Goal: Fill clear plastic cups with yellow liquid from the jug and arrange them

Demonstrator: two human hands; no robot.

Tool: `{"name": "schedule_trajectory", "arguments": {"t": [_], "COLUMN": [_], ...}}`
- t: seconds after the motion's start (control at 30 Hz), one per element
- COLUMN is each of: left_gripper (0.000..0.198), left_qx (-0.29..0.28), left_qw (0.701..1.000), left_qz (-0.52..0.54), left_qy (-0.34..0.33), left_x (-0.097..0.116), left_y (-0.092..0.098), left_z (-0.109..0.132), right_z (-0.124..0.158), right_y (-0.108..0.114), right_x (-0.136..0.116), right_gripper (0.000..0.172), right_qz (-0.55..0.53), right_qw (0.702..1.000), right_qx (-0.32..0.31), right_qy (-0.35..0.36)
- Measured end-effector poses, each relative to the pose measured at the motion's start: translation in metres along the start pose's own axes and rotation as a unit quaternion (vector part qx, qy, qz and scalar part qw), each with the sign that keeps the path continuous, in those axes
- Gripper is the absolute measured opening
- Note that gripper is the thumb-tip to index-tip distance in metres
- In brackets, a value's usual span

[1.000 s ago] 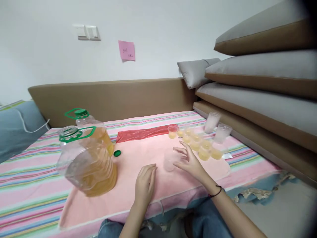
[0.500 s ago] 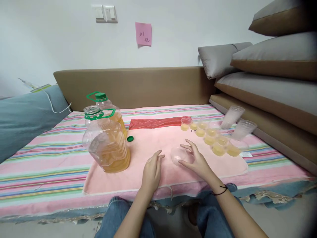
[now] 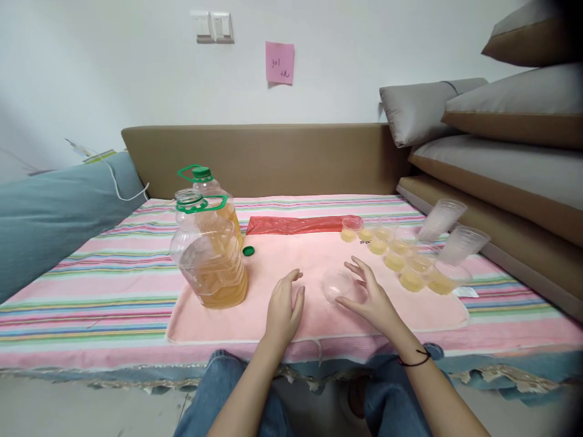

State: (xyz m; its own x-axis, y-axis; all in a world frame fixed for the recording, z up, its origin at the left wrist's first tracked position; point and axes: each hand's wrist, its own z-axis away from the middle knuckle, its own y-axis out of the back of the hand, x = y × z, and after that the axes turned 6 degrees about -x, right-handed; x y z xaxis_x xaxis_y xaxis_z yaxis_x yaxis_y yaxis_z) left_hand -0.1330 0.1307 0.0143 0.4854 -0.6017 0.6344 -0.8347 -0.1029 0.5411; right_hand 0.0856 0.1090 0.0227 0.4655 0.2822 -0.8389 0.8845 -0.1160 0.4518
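Observation:
A clear plastic cup (image 3: 336,285) is on the pink cloth in front of me, with no liquid visible in it. My right hand (image 3: 370,298) curves around its right side, thumb on the near side and fingers on the far side. To the left of the cup, my left hand (image 3: 285,305) holds nothing, its thumb apart from the fingers. Further left stands a large clear bottle (image 3: 214,267) of yellow liquid, uncapped, with a green handle. Behind it is a similar bottle (image 3: 231,213) with its green cap on. A loose green cap (image 3: 248,250) lies beside them.
Several cups holding yellow liquid (image 3: 395,261) stand close together at the right. Behind them, two stacks of cups (image 3: 441,220) lean over at an angle. A red plastic bag (image 3: 296,226) lies flat at the back. Grey-brown cushions (image 3: 505,158) are piled at the right.
The whole view has shifted, so things appear further right. My left thumb has spread away from the fingers. My right hand stays around the cup.

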Motion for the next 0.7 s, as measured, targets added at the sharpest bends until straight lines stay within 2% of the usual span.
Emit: {"name": "schedule_trajectory", "arguments": {"t": [0.07,0.13,0.23,0.27,0.33,0.43,0.5,0.57,0.7], "left_gripper": [0.031,0.032,0.031,0.03,0.029,0.031,0.034,0.037,0.039], "left_qx": [0.034,0.087,0.224,0.275,0.361,0.446,0.477,0.485,0.449], "left_qw": [0.999,0.995,0.97,0.955,0.926,0.891,0.876,0.87,0.88], "left_qz": [-0.016,-0.035,-0.064,-0.074,-0.091,-0.087,-0.06,-0.033,0.032], "left_qy": [-0.016,-0.037,-0.073,-0.078,-0.065,-0.005,0.043,0.084,0.152], "left_x": [0.0,-0.001,-0.004,-0.006,-0.01,-0.02,-0.03,-0.043,-0.073], "left_y": [0.005,0.013,0.029,0.035,0.048,0.069,0.083,0.095,0.114], "left_z": [0.0,0.0,0.001,0.002,0.003,0.006,0.008,0.01,0.014], "right_z": [0.002,0.004,0.008,0.009,0.009,0.005,-0.002,-0.012,-0.045], "right_y": [0.0,0.0,-0.006,-0.01,-0.021,-0.042,-0.057,-0.073,-0.109], "right_x": [-0.003,-0.008,-0.017,-0.02,-0.026,-0.041,-0.055,-0.07,-0.091], "right_gripper": [0.083,0.068,0.03,0.022,0.018,0.011,0.005,0.008,0.02], "right_qz": [0.009,0.03,0.057,0.054,0.029,-0.012,-0.029,-0.045,-0.102], "right_qw": [0.999,0.996,0.985,0.983,0.982,0.985,0.988,0.991,0.988], "right_qx": [0.029,0.074,0.13,0.138,0.137,0.115,0.085,0.038,-0.06], "right_qy": [0.013,0.038,0.096,0.112,0.129,0.125,0.126,0.123,0.101]}}
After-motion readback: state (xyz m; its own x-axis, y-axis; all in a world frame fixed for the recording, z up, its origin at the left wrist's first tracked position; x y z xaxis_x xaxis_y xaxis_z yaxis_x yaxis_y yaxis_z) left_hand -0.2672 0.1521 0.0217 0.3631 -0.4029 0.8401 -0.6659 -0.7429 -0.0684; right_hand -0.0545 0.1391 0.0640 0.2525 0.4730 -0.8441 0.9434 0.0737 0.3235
